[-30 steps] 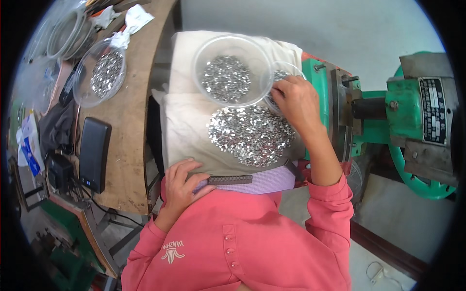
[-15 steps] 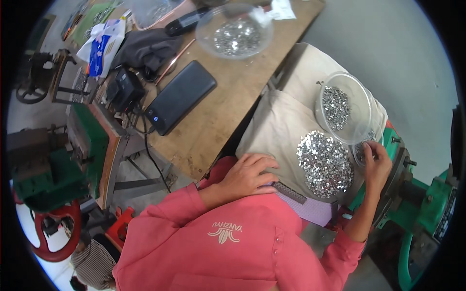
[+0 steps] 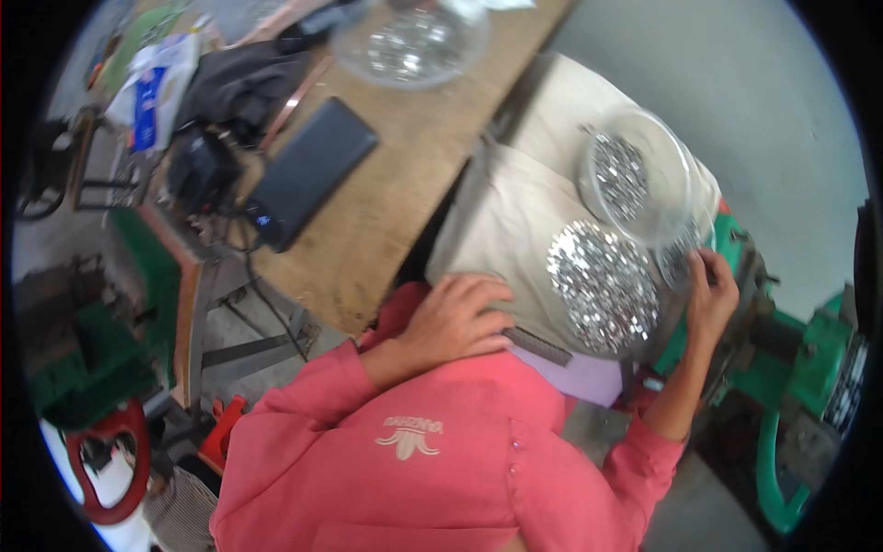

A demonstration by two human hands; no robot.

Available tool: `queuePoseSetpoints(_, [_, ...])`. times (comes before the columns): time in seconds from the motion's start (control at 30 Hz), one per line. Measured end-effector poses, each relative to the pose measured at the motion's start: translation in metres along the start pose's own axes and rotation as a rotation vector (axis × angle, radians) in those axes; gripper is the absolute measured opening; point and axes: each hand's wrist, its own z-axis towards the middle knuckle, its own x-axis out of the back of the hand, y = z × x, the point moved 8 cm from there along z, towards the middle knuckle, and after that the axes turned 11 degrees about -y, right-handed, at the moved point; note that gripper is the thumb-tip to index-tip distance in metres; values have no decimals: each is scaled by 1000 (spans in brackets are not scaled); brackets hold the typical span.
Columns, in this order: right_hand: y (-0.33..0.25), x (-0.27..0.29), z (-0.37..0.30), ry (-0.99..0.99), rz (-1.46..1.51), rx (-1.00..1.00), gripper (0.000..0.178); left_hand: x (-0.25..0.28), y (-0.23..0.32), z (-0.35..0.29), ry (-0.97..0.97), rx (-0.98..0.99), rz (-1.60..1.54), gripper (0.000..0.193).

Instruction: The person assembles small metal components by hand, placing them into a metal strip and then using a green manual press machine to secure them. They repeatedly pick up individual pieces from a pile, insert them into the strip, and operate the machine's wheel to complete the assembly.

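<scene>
My right hand [image 3: 712,299] is at the rim of a shallow clear round lid or dish [image 3: 676,262] with small silvery pieces. Its thumb and fingers are drawn together; what they pinch, if anything, is too small to make out. My left hand [image 3: 460,317] lies palm down on the near edge of the beige cloth [image 3: 501,221], fingers stretched out, beside a dark ridged strip [image 3: 540,346]. On the cloth, between my hands, spreads a pile of shiny silvery pieces [image 3: 604,287]. Behind it a clear plastic tub [image 3: 664,175] leans tilted, partly filled with similar pieces.
The wooden table [image 3: 368,230] at left bears a black power bank [image 3: 313,175], a dark cloth [image 3: 235,87], cables and another clear bowl [image 3: 409,46] of silvery pieces. Green machinery [image 3: 809,354] stands at right, more [image 3: 120,354] at left. A person's striped sleeve [image 3: 184,506] shows lower left.
The whole view has shifted, so the table and tubs appear higher and further left, with some blur. My right hand stays by the lid's rim, and my left hand still rests on the cloth edge.
</scene>
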Motion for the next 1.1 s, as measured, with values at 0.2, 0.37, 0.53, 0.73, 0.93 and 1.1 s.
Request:
queuePoseSetpoints(0.2, [-16,-11,-14,-33,413,-201,14,0,-4,-2,25,-18,-6,28])
queuePoseSetpoints(0.37, [-57,-28,-64,-163,515,-133,9,5,-6,-6,40,24,-53,31])
queuePoseSetpoints(0.53, [-104,-78,-100,-273,93,244,11,6,-7,-8,49,27,-54,31])
queuePoseSetpoints(0.73, [-108,-95,-109,-258,-176,296,10,9,-3,-9,68,12,-26,32])
queuePoseSetpoints(0.93, [-102,-86,-111,-250,-126,254,12,9,5,-14,117,-48,58,33])
queuePoseSetpoints(1.1, [-103,-92,-116,-239,-196,290,11,13,18,-16,151,-138,127,32])
